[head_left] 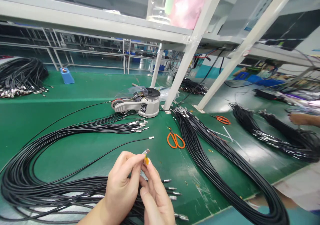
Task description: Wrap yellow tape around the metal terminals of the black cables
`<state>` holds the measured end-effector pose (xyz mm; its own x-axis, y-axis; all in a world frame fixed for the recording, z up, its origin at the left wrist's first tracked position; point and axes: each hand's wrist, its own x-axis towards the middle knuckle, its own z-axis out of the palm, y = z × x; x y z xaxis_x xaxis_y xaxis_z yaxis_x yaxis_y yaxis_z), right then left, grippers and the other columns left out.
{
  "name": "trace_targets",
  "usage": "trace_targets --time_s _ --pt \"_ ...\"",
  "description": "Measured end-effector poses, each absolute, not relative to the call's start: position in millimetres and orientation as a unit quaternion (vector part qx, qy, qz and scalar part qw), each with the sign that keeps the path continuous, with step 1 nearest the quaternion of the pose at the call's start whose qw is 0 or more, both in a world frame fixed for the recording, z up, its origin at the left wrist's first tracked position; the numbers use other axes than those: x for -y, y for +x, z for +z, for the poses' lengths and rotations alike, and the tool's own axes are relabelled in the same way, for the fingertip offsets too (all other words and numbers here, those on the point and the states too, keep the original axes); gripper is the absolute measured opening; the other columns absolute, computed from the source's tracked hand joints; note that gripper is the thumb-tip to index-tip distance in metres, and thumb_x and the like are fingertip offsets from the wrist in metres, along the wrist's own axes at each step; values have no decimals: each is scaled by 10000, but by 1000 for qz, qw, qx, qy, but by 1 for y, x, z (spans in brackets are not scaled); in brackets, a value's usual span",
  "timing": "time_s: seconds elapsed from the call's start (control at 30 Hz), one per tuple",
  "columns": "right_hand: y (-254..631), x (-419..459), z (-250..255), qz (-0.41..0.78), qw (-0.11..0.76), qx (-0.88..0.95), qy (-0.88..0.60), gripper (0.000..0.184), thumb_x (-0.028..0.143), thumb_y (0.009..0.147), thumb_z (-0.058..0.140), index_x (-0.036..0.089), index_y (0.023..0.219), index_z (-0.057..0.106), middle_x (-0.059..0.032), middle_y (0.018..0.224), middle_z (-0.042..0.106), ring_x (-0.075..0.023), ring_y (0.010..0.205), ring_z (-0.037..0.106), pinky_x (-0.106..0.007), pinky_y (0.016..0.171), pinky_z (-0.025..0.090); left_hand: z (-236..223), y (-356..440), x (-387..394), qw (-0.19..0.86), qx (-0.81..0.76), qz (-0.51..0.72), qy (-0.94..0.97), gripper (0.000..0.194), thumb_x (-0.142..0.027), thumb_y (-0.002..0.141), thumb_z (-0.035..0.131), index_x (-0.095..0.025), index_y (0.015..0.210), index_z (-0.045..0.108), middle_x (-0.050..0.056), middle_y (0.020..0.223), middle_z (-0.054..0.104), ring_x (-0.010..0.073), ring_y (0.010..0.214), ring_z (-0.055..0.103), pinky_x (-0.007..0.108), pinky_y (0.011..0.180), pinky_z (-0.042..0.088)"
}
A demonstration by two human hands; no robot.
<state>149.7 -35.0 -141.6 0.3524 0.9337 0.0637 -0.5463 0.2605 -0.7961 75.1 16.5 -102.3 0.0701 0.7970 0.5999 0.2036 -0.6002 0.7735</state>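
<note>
Head view: my left hand (121, 181) is pinching a cable connector (146, 151) above the green bench (195, 168), left of the orange-handled scissors (176, 141). My right hand (160, 193) is touching a yellow piece (146, 160), probably tape; can't tell its closure. Connector rolling could be skewing that piece.
</note>
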Motion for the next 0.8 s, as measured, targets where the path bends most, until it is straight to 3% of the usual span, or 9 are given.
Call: trace_targets --time_s 0.27,0.47,0.8 --pt "150 33 -141 488 737 304 -356 404 169 797 578 304 1174 632 -21 1308 567 -251 1194 531 -342 933 510 -104 75 -18 258 -372 575 682 251 -119 861 511 -231 1028 661 18 797 609 114 698 621 195 600 531" --pt "150 33 -138 499 744 285 -341 389 165 786 598 292 1149 654 -36 1283 587 -250 1135 577 -352 934 508 -105 74 -17 261 -385 571 677 155 -126 857 523 -204 908 647 20 787 608 124 718 606 218 628 521" --pt "150 33 -143 500 748 288 -328 377 184 802 608 290 1162 649 -32 1308 569 -249 1128 582 -342 943 502 -103 74 -18 233 -378 566 695 205 -88 859 506 -221 937 642 6 783 581 100 693 602 181 600 515"
